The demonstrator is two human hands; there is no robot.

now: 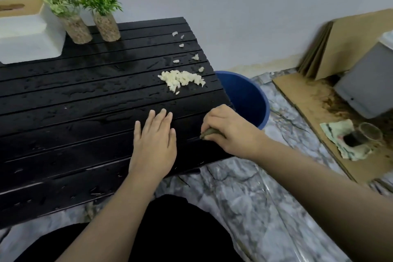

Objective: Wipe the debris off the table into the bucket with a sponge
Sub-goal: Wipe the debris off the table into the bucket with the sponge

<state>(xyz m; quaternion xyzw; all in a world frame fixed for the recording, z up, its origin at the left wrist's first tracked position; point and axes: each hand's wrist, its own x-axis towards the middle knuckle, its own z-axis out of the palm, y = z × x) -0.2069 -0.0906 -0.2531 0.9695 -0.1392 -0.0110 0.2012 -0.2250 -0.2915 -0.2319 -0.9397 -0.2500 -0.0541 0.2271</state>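
Most of the job looks undone. The debris [181, 80], a heap of pale crumbs, lies on the tabletop [74, 112] near its right edge. A few loose bits [181, 45] are strung out beyond it toward the far corner. The bucket [246, 100] stands on the floor just beside that edge, about where the heap would drop. Its inside is in shadow, and I can't tell whether anything has landed there. The slats are wet and streaked all over, and the near half shows no crumbs, so I'd guess that part is already wiped.

The right hand [228, 132] sits by the near right corner, its grip clenched round the sponge [209, 134]. The sponge is a dull green thing with only a corner poking out from under the fingers, down on the slat. It is on my side of the heap and apart from it. The left hand [154, 140] lies flat on the tabletop just beside the right, fingers straight, grip released, holding nothing.

What's left, as I judge it, is to bring the sponge behind the heap, sweep it over the edge into the bucket, then gather the stragglers at the far end.
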